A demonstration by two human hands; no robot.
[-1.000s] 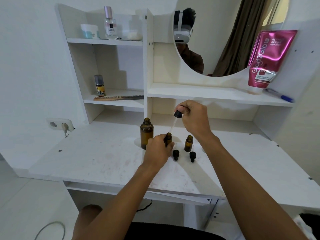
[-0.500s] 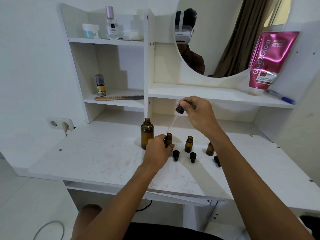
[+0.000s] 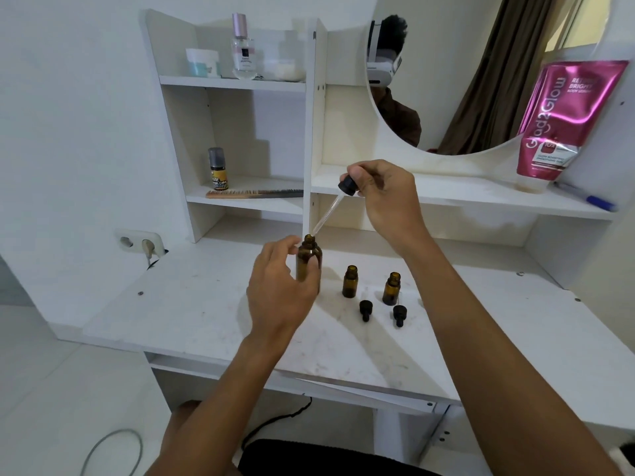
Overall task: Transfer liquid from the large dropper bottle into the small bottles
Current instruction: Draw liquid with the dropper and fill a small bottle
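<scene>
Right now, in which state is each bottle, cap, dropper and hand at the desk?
large amber bottle, upright, uncapped
left hand, grips the large amber bottle
dropper, tilted, tip at that bottle's mouth
right hand, pinches the dropper's bulb
left small bottle, upright, uncapped
right small bottle, upright, uncapped
left small cap, off, on the desk
right small cap, off, on the desk

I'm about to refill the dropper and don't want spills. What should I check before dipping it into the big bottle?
1. The large dropper bottle is uncapped: ok.
2. The left hand grips it on the desk: ok.
3. The pipette tip is at its mouth: ok, though tilted.
4. The right hand pinches the bulb: ok.
5. The small bottles stand upright and open: ok.
6. Liquid level in the large bottle: cannot tell.
</scene>
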